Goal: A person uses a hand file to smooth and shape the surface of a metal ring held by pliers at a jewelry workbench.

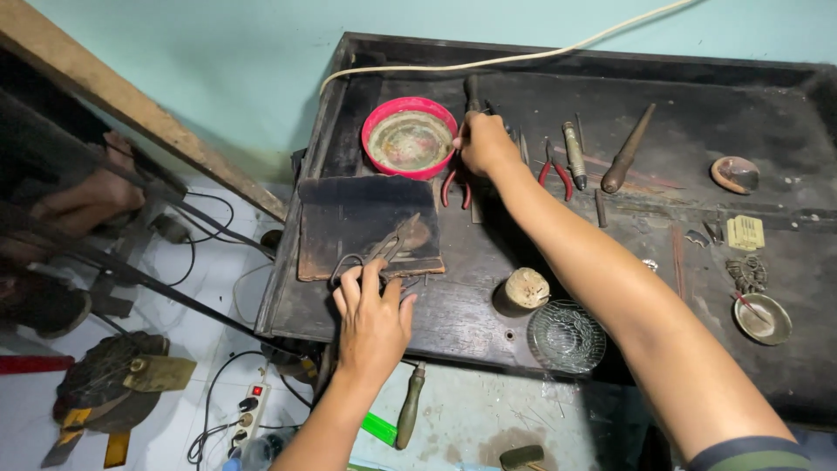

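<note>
My left hand (373, 319) rests on the near edge of a dark workbench (488, 305), its fingers on the loop handles of metal shears (384, 253) that lie across a dark flat board (349, 218). My right hand (482, 141) reaches to the back of the bench and closes around a dark tool handle (472, 90) next to a red bowl (409, 137). Red-handled pliers (455, 187) lie just below that hand.
Second red pliers (555, 173), punches and a wooden-handled awl (628, 150) lie at the back right. A glass dish (566, 336), a wooden stump (526, 289) and a small metal bowl (762, 317) sit nearer. A power strip (248, 406) and cables lie on the floor.
</note>
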